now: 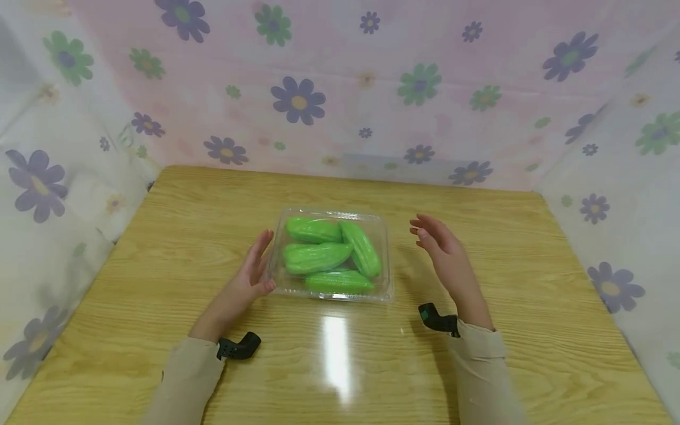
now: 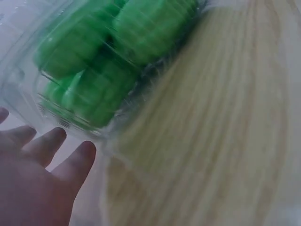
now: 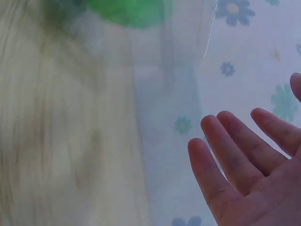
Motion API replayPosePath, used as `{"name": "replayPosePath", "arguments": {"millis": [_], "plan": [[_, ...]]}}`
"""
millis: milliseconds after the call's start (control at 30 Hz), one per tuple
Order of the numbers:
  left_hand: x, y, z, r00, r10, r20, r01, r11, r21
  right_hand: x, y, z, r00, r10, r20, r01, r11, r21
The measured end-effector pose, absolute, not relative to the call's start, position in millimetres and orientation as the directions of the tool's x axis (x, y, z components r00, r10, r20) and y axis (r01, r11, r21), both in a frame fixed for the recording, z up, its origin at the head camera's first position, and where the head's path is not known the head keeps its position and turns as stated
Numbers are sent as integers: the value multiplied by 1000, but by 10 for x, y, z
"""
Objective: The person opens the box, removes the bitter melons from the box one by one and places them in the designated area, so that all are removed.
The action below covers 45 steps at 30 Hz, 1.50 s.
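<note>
A clear plastic box (image 1: 276, 287) with a lid lies on the wooden table, and several bright green, ridged vegetables that look like bitter melons (image 1: 317, 258) show through it. At the box's left side is my left hand (image 1: 247, 277), fingers extended and thumb by the near left corner. In the left wrist view its fingertips (image 2: 87, 150) are spread close to the box wall; whether they touch it I cannot tell. My right hand (image 1: 445, 251) hovers to the right of the box, apart from it. Its fingers are loosely bent in the head view, and it holds nothing.
The wooden table (image 1: 212, 200) reaches back to a flower-patterned cloth (image 1: 340, 118), which also hangs at the left and right sides. Black cameras (image 1: 240, 346) are strapped at both wrists. A bright light reflection lies on the tabletop in front of the box.
</note>
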<state>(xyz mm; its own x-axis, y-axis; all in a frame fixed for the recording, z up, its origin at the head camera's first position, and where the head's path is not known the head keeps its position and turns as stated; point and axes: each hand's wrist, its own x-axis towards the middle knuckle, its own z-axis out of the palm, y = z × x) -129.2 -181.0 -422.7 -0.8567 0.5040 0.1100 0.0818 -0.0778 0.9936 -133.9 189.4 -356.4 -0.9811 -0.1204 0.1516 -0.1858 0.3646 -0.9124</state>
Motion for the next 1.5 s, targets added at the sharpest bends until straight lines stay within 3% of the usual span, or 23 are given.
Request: {"name": "replayPosePath", "arguments": {"millis": [267, 433, 600, 867, 1200, 1500], "plan": [[-1165, -1698, -4073, -886, 463, -28, 54, 163, 985, -1361, 1722, -3764, -984, -173, 34, -99, 385, -918], [-1151, -1664, -4060, -907, 419, -42, 92, 295, 951, -1433, 1743, -3980, -989, -143, 29, -63, 240, -969], [-1158, -1674, -4102, -925, 378, -41, 86, 312, 946, -1413, 1591, -3953, -994, -107, 8, -10, 17, -1000], [-1238, -1705, -4282, -950, 303, -71, 44, 357, 933, -1455, 1501, -4192, -996, -74, -45, 45, -9, -999], [-1308, -1786, -4372, -956, 291, -43, 34, 255, 966, -1438, 1414, -4288, -990, -142, -25, 63, -272, -960], [-1333, -1893, -4373, -955, 287, -77, -9, 230, 973, -1473, 1331, -4328, -990, -136, -38, 71, -249, -966]]}}
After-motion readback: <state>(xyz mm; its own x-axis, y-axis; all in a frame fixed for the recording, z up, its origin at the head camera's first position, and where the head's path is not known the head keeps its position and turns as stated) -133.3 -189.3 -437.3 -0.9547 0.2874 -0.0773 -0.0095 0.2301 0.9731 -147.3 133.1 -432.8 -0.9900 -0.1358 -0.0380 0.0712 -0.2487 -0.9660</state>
